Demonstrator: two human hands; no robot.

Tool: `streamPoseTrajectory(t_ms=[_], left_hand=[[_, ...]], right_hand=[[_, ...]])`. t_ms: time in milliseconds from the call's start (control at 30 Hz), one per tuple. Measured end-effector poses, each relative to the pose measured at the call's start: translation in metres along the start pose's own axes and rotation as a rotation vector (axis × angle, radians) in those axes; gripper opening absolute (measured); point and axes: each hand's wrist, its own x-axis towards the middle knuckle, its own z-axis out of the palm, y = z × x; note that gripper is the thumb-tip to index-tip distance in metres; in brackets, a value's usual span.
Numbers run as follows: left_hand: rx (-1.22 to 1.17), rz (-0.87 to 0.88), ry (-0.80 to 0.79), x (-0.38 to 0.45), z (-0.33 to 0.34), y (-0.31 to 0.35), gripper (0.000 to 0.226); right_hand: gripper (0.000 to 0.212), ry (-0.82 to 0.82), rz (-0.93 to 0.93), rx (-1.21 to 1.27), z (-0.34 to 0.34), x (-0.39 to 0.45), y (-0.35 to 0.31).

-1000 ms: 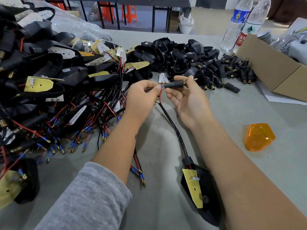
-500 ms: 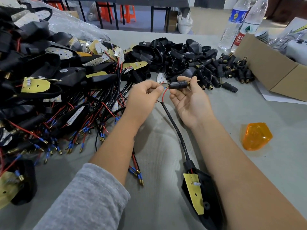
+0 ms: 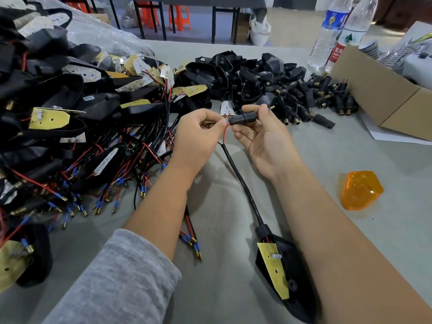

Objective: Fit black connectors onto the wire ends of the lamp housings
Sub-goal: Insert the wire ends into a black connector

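Black connector [image 3: 243, 118] between both hands.

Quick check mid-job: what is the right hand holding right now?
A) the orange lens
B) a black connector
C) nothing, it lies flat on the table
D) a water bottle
B: the right hand grips a black connector between thumb and fingers, while the left hand pinches the red wire at its end; the orange lens lies untouched on the table.
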Motion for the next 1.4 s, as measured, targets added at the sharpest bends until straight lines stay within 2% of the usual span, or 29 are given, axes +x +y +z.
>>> streamPoseTrajectory(t_ms=[433,567,700,833,1133,1267,1400], left_hand=[[-0.127,-0.218,-0.043,0.004,-0.004,0.001,0.024],[-0.196,-0.283,-0.042,0.007,0.000,0.001,0.022],[-0.165,-0.293,-0.037,0.007,0.002,-0.001,0.017],[-0.193,-0.342,0.040,0.010,0.002,-0.002,0.017],[-0.102,-0.208,-0.006,0.004,0.002,-0.003,0.022],[-0.200,-0.263,-0.008,0.006,0.004,0.000,0.022],[-0.144,-0.279,0.073,0.006,0.005,-0.002,0.018]], right_hand=[[0.031,-0.068,-0.040,-0.192,0.001,-0.004,0.005],[0.032,-0.057,-0.031,-0.155,0.002,-0.004,0.004],[0.033,-0.029,-0.034,-0.073,0.003,-0.004,0.001],[0.035,0.005,-0.043,-0.010,0.004,-0.004,-0.001],[0.034,-0.044,-0.016,-0.047,0.007,-0.007,0.000],[0.036,-0.011,-0.018,-0.025,0.007,-0.006,0.000],[0.036,0.021,-0.018,0.004,0.007,-0.004,0.000]])
